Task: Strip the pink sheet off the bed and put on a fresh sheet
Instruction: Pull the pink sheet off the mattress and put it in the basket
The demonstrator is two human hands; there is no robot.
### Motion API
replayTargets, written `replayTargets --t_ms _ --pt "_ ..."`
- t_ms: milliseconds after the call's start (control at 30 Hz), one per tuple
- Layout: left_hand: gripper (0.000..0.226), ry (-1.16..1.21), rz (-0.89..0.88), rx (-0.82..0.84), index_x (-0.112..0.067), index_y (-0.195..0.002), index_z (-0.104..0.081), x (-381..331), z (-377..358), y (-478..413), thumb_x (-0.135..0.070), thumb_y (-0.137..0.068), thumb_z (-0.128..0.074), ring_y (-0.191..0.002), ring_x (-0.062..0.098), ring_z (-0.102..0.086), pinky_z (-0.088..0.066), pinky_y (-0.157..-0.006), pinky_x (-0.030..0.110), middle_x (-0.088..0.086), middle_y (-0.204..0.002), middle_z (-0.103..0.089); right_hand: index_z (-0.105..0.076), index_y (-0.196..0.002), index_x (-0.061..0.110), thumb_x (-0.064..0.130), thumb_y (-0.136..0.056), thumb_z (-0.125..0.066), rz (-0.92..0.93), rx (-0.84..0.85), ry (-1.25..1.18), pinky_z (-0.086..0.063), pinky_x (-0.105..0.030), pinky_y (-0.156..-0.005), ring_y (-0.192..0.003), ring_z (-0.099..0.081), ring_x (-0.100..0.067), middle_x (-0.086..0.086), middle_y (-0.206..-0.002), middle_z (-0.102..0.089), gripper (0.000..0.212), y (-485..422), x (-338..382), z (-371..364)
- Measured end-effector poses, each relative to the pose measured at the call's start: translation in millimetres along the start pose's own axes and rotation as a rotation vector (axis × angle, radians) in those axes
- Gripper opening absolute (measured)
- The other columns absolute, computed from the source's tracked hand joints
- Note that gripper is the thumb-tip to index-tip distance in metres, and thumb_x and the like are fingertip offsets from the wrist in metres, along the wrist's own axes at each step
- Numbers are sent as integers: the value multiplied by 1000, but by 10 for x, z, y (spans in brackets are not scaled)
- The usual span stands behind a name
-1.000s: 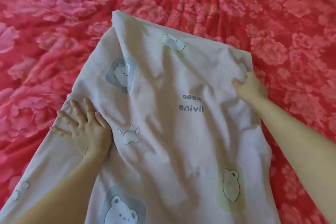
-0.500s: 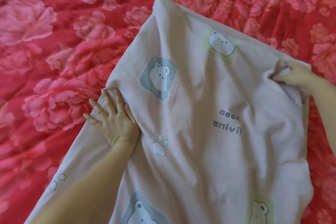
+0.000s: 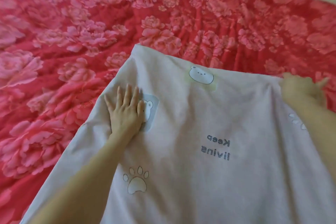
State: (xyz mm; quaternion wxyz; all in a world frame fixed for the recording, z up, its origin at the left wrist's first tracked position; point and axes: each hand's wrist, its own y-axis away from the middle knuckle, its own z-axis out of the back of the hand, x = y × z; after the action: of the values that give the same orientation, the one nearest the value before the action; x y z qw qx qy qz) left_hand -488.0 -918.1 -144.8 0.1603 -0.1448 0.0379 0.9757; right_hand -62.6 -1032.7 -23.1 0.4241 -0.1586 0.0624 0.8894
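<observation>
The person's left hand (image 3: pixel 125 112), fingers spread, is pressing the bear-print sheet (image 3: pixel 209 151) flat over the pink floral sheet (image 3: pixel 91 32); beyond, the blurred right hand (image 3: pixel 300 91) is apparently gripping the far edge, best pulled taut.

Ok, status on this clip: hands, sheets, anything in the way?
Left hand flat on pale bear-print sheet. Right hand blurred at its far edge. Pink floral sheet underneath, not stripped.

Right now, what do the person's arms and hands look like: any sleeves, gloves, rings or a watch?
Both forearms are bare, no sleeves in view. The left hand has no glove, ring or watch and shows a small dark spot near the thumb. The right hand is blurred; no glove shows.
</observation>
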Motion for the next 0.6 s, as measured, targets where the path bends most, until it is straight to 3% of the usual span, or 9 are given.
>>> replayTargets --t_ms 33,100,233,333,400,467,533,600 --pt "64 -46 7 26 -27 -150 -20 1 -160 -87 -46 -91 -4 -147 22 -4 12 -113 55 0 -158 -15 -54 -126 13 30 -97 -43 -40 40 8 -9 -67 -109 -119 -44 -48 -26 -122 -56 35 61 32 -169" --pt "59 -113 77 16 -28 -149 -25 88 -428 -209 -41 -93 -11 -146 22 -7 7 -114 55 1 -157 -20 -40 -142 19 38 -97 -40 60 -8 -49 -5 -66 -110 -133 -32 -44 -21 -140 -44 49 176 234 -426" --pt "52 -139 78 -42 -26 -150 -21 107 -523 -549 -35 -99 -20 -146 24 -5 6 -114 56 6 -158 -17 -23 -149 25 51 -98 -29 258 107 -137 -5 -55 -113 -144 -20 -23 -2 -155 -29 58 449 645 -826" --pt "53 -117 120 -87 -21 -150 -19 113 -537 -814 -35 -99 -19 -147 23 -2 7 -113 55 7 -158 -14 -13 -151 21 51 -98 -23 101 240 -240 -11 -58 -113 -145 -15 -22 -2 -158 -20 62 342 686 -1102" --pt "55 -77 150 -133 -17 -149 -21 135 -550 -988 -38 -99 -21 -146 25 -7 3 -115 55 9 -157 -17 -16 -151 17 50 -98 -24 41 255 -251 -11 -58 -112 -143 -20 -24 -7 -156 -25 63 155 709 -1239" --pt "58 -31 166 -196 -11 -147 -26 157 -577 -1179 -42 -99 -28 -141 30 -20 -7 -115 53 14 -152 -29 -41 -141 12 47 -97 -32 67 76 -194 -21 -57 -108 -128 -43 -33 -16 -138 -48 57 -43 771 -1365" --pt "60 -14 181 -265 -4 -142 -33 159 -587 -1316 -43 -97 -38 -126 38 -36 -21 -104 51 21 -137 -44 -65 -104 4 39 -92 -36 221 -172 -149 -40 -53 -88 -92 -60 -38 -21 -96 -64 47 -128 830 -1389" --pt "54 10 207 -308 0 -128 -44 158 -573 -1409 -42 -96 -43 -111 40 -44 -27 -93 50 24 -120 -52 -58 -77 1 21 -86 -37 315 -376 -142 -45 -46 -64 -66 -59 -39 -22 -70 -59 30 -223 766 -1279"
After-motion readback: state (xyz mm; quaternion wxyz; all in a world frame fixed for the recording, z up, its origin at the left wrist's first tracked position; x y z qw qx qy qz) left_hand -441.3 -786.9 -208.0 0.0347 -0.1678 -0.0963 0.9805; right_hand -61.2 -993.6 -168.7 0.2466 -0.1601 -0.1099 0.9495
